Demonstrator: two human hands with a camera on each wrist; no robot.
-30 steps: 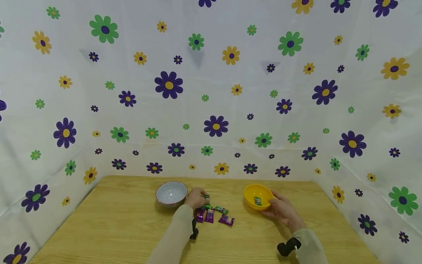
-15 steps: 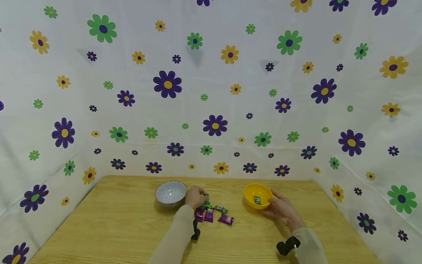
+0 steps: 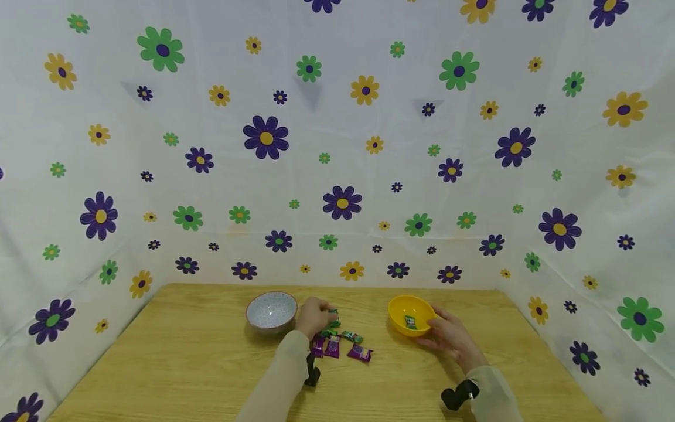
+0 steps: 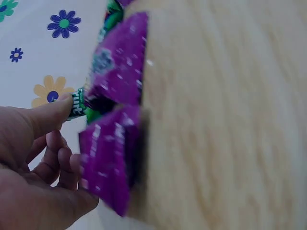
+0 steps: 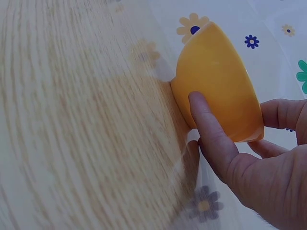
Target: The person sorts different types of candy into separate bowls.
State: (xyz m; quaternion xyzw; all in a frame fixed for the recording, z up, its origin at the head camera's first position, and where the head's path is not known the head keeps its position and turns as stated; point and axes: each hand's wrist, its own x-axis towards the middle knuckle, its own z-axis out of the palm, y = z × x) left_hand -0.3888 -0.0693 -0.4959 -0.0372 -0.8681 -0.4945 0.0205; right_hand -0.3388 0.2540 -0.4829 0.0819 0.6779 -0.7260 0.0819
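Observation:
My left hand (image 3: 314, 317) reaches down just right of the patterned bowl and pinches a green-wrapped candy (image 3: 334, 320). In the left wrist view the thumb side presses the green wrapper (image 4: 77, 104), partly hidden behind purple-wrapped candies (image 4: 112, 158). More green candies (image 3: 351, 336) and several purple ones (image 3: 360, 352) lie close by on the table. My right hand (image 3: 452, 339) grips the side of a yellow bowl (image 3: 396, 323), thumb along its outer wall and fingers at the far side. One green candy (image 3: 410, 322) lies inside that bowl.
A grey-white patterned bowl (image 3: 255, 325) with a reddish rim stands left of the candies. The wooden table (image 3: 174, 363) meets a flower-printed white sheet (image 3: 311, 176) at the back and sides. Black wrist mounts (image 3: 460, 394) sit on both forearms.
The candy at the left fingertips has shifted slightly within the pinch. The right hand and both bowls keep their places; the head view tilts a little.

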